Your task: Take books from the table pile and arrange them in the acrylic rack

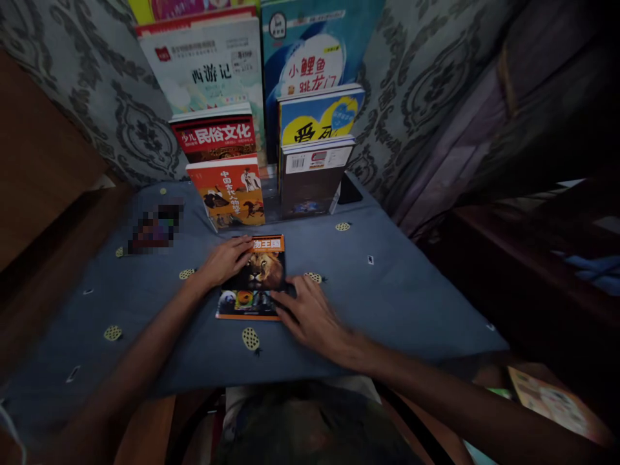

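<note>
- The background is filled by a grey-patterned curtain [426,71], with its folds gathered at the right.
- The bench [387,310] is covered by a blue cloth printed with yellow pineapples.
- At the back of the bench, two columns of books are stood upright, one behind another.
- The right column is backed by the blue picture book 小鲤鱼跳龙门 [317,74]; in front of it are set a blue-and-yellow book [310,116] and a dark book with a barcode [312,184].
- In the left column, the pale 西游记 book [203,48] is placed behind the red 民俗文化 book [220,134], which is fronted by an orange book with horse riders [227,194].
- The lion-cover book [261,268] is laid flat near the middle of the bench, before the columns, and is held between the hands.
- Its lower right is touched by the right hand [312,316], whose fingers are loosely spread and slightly bent.
- Its upper left, including part of the title, is covered by the left hand [227,261], which is laid flat, fingers extended.
- Beside the right column, a dark flat object [349,189] is partly hidden.
</note>
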`<action>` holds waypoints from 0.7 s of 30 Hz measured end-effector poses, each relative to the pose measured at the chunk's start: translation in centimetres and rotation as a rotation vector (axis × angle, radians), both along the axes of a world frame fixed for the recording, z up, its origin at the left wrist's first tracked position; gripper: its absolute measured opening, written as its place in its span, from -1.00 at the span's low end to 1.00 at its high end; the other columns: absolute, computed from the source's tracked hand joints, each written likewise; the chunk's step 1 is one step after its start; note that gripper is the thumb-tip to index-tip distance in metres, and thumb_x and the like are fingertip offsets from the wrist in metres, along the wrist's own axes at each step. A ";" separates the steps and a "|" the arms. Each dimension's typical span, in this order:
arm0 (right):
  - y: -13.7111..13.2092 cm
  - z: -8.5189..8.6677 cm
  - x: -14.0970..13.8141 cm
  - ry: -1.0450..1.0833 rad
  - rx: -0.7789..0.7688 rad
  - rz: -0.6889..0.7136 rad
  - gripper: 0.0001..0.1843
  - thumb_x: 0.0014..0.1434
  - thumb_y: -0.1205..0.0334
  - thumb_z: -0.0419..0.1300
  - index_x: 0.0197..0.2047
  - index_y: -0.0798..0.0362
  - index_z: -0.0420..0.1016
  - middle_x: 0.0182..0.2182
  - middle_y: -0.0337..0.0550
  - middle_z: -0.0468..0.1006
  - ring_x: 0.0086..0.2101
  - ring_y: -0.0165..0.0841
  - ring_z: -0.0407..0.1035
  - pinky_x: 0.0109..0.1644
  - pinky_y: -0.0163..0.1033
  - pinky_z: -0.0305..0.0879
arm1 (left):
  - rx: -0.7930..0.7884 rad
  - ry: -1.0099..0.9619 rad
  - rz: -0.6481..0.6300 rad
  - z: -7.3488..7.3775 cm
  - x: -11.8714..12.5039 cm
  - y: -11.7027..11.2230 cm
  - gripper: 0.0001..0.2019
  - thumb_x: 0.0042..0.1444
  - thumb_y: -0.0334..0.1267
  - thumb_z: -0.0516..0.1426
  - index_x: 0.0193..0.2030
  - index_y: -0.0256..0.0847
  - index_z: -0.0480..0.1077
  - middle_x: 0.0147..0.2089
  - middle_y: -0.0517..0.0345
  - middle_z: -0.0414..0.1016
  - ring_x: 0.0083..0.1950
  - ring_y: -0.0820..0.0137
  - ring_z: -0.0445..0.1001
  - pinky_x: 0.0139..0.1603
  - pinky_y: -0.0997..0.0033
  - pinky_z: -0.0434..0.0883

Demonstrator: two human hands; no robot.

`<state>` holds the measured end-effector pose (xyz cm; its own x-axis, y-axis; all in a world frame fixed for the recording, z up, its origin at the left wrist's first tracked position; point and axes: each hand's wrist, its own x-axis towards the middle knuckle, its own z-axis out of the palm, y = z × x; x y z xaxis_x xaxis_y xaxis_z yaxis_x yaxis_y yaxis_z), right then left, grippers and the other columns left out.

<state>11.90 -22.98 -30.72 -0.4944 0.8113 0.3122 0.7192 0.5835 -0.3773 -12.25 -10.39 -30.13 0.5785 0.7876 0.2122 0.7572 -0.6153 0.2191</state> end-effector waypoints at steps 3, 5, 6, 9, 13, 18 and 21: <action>-0.4 0.6 -1.3 0.074 -0.056 0.168 -0.67 0.31 0.25 0.14 0.10 0.01 0.55 0.01 0.08 0.51 0.00 -0.14 0.37 0.12 0.04 0.37 | 0.006 0.070 0.024 1.3 1.5 0.1 -0.61 0.37 -0.07 -0.03 0.04 -0.27 0.50 0.14 -0.12 0.48 0.16 0.16 0.45 0.20 0.14 0.40; 0.0 0.8 -1.9 0.110 -0.085 0.286 -0.68 0.30 0.29 0.15 0.08 -0.01 0.56 0.06 0.01 0.55 0.03 -0.18 0.38 0.16 0.00 0.35 | 0.033 0.142 0.052 2.1 2.7 -0.4 -0.57 0.33 0.03 0.02 -0.01 -0.30 0.51 0.04 -0.16 0.48 0.10 0.10 0.44 0.15 0.10 0.41; 0.5 0.9 -2.0 0.128 -0.102 0.335 -0.69 0.29 0.31 0.15 0.06 0.00 0.57 0.05 -0.02 0.58 0.04 -0.19 0.39 0.17 -0.01 0.34 | 0.047 0.179 0.065 2.4 3.3 -0.8 -0.54 0.30 0.07 0.06 -0.02 -0.31 0.50 0.02 -0.18 0.47 0.10 0.06 0.43 0.14 0.07 0.40; 2.8 0.9 -1.6 0.233 -0.187 0.381 -0.67 0.23 0.41 0.12 -0.01 0.03 0.61 -0.07 -0.08 0.66 -0.01 -0.23 0.46 0.14 -0.06 0.37 | 0.072 0.272 0.101 2.8 4.6 -2.4 -0.50 0.21 0.12 0.15 0.04 -0.31 0.45 0.05 -0.25 0.43 0.14 -0.02 0.38 0.11 0.03 0.39; 7.6 0.1 -0.3 0.565 -0.298 0.131 -0.66 0.19 0.42 0.04 -0.17 0.02 0.64 -0.30 -0.19 0.70 -0.24 -0.31 0.57 -0.08 -0.19 0.47 | 0.085 0.349 0.174 2.7 5.9 -4.2 -0.61 0.24 -0.01 0.16 0.06 -0.25 0.41 0.05 -0.22 0.48 0.10 0.01 0.43 0.04 0.08 0.41; 12.2 -1.6 1.0 0.921 -0.299 -0.184 -0.66 0.22 0.31 0.02 -0.04 0.06 0.55 -0.37 -0.16 0.69 -0.32 -0.29 0.58 -0.17 -0.18 0.50 | 0.134 0.413 0.201 2.5 7.2 -5.1 -0.77 0.28 -0.15 0.09 -0.10 -0.27 0.46 -0.09 -0.17 0.55 -0.01 0.08 0.50 -0.12 0.20 0.44; 12.7 -2.3 1.4 0.940 -0.311 -0.207 -0.64 0.24 0.29 0.02 0.05 0.03 0.49 -0.30 -0.13 0.71 -0.26 -0.29 0.59 -0.12 -0.15 0.51 | 0.154 0.431 0.183 2.4 7.5 -5.2 -0.76 0.30 -0.21 0.05 -0.13 -0.30 0.48 -0.12 -0.17 0.58 -0.04 0.10 0.52 -0.21 0.25 0.44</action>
<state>13.32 -10.27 -33.00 0.0032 0.9648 0.2630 0.1278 0.2604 -0.9570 -4.75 -15.57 -27.74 0.4943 0.8628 0.1063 0.8578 -0.4642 -0.2207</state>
